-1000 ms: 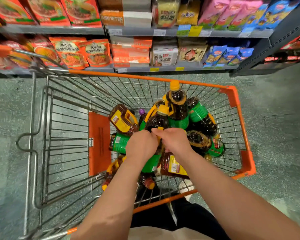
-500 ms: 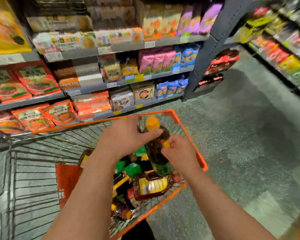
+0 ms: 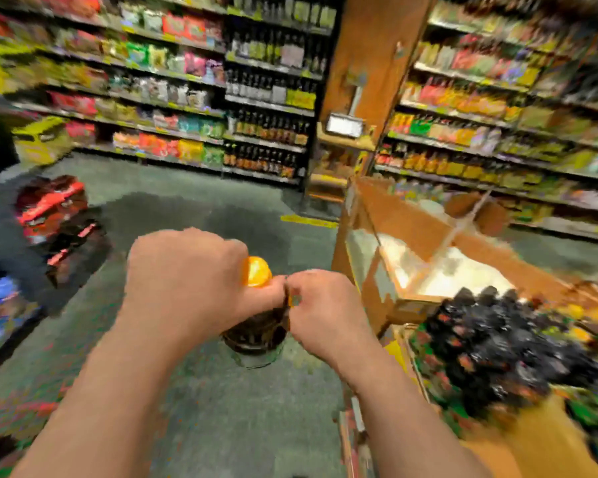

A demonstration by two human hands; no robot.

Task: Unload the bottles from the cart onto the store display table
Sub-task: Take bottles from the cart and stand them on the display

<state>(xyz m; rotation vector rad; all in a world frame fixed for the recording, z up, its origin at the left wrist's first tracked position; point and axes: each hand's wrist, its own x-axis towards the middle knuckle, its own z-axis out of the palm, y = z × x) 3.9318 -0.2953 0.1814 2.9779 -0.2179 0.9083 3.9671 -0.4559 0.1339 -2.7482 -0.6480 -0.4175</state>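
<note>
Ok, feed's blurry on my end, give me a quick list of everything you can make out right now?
Dark bottle with orange cap: one, held over the grey floor, centre.
Dark bottles on the display table: many, count unclear, lower right.
Orange wooden display case: one, right of centre.
Stocked store shelves: several, mixed colours, background.
Red packs: stacked on the floor, left.
Left hand: grips the bottle at the cap.
Right hand: grips the bottle's neck.
</note>
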